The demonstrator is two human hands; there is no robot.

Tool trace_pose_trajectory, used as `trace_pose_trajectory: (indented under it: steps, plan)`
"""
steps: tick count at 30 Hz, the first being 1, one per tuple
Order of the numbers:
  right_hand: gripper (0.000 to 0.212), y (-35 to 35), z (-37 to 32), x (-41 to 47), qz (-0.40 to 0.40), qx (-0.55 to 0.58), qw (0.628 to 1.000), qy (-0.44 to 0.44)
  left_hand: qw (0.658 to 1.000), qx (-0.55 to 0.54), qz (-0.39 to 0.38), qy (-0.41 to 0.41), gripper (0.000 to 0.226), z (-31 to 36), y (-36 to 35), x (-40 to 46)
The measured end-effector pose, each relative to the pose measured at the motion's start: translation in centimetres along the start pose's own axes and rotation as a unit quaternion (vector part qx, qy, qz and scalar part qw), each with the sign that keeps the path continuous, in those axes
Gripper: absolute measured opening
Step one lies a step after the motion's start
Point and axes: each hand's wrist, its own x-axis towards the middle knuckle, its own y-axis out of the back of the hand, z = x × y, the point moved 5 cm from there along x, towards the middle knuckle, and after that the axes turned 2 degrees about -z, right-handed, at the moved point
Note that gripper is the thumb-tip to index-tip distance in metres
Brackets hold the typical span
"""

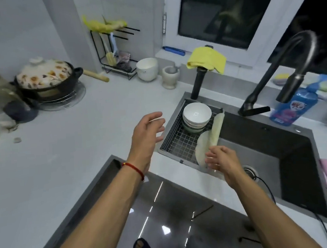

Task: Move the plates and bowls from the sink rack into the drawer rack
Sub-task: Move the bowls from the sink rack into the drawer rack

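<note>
Forearms reach out from the bottom edge over closed glossy cabinet fronts; no drawer rack is in view. Left hand (148, 131) hovers beside the sink rack (176, 142), fingers spread, holding nothing. Right hand (222, 161) has loose straight fingers at the near plate (201, 149); contact likely, no grip visible. Progress: looks like the start, nothing moved as far as I can see. Bowls (196, 115) sit stacked, mouths up, at the rack's far end. Two plates stand on edge along its right side; second plate (218, 128) leans, long axis running away from the camera toward the faucet (283, 73).
</note>
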Motion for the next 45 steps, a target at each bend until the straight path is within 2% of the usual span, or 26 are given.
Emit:
trace_pose_trajectory:
  steps: [5, 11, 16, 20, 25, 27, 29, 32, 36, 39, 41, 43, 45]
  plan:
    - [0.027, -0.2, -2.1, 6.3, 0.052, -0.041, 0.998, 0.014, 1.000, 0.000, -0.012, 0.013, 0.036, 0.5, -0.2, 5.6]
    - [0.053, -1.3, -5.1, 17.2, 0.082, -0.144, 0.986, 0.024, 0.998, 0.032, 0.022, 0.040, 0.024, 0.2, -0.6, 10.6]
    - [0.048, -2.2, -6.0, 24.1, 0.091, -0.233, 0.968, 0.035, 0.993, 0.067, 0.067, 0.072, 0.023, -0.9, -1.5, 13.2]
    - [0.046, -2.2, -6.1, 25.9, 0.104, -0.240, 0.963, 0.065, 0.989, 0.080, 0.082, 0.090, 0.026, -1.4, -2.6, 14.7]
    - [0.051, -0.9, -6.8, 24.9, 0.069, -0.216, 0.961, 0.157, 0.987, 0.072, 0.102, 0.101, 0.030, -1.9, -3.4, 15.0]
    - [0.054, -0.2, -7.6, 24.1, 0.059, -0.174, 0.966, 0.181, 0.986, 0.065, 0.111, 0.103, 0.032, -2.4, -3.4, 14.7]
    - [0.058, -0.2, -8.5, 22.7, 0.042, -0.091, 0.980, 0.169, 0.986, 0.060, 0.118, 0.104, 0.033, -3.0, -3.4, 14.2]
    - [0.057, -2.2, -9.9, 19.2, -0.028, -0.027, 0.988, 0.148, 0.985, 0.033, 0.122, 0.120, 0.029, -4.1, -3.5, 12.8]
    - [0.049, -8.4, -9.9, 12.9, -0.245, 0.008, 0.960, 0.132, 0.975, -0.067, 0.133, 0.166, 0.051, -6.1, -1.7, 8.7]
    - [0.044, -13.2, -8.3, 7.5, -0.386, -0.009, 0.918, 0.091, 0.962, -0.152, 0.174, 0.147, 0.049, -7.4, 1.5, 3.0]
    - [0.040, -15.9, -6.7, 3.9, -0.466, -0.031, 0.882, 0.063, 0.941, -0.195, 0.246, 0.126, 0.049, -8.6, 4.3, -2.1]
    - [0.037, -18.3, -4.9, -0.2, -0.549, -0.055, 0.834, 0.024, 0.908, -0.244, 0.323, 0.110, 0.048, -9.8, 6.8, -7.9]
    - [0.046, -20.6, -2.4, -4.8, -0.626, -0.098, 0.773, -0.032, 0.874, -0.290, 0.380, 0.087, 0.043, -10.9, 8.5, -13.9]
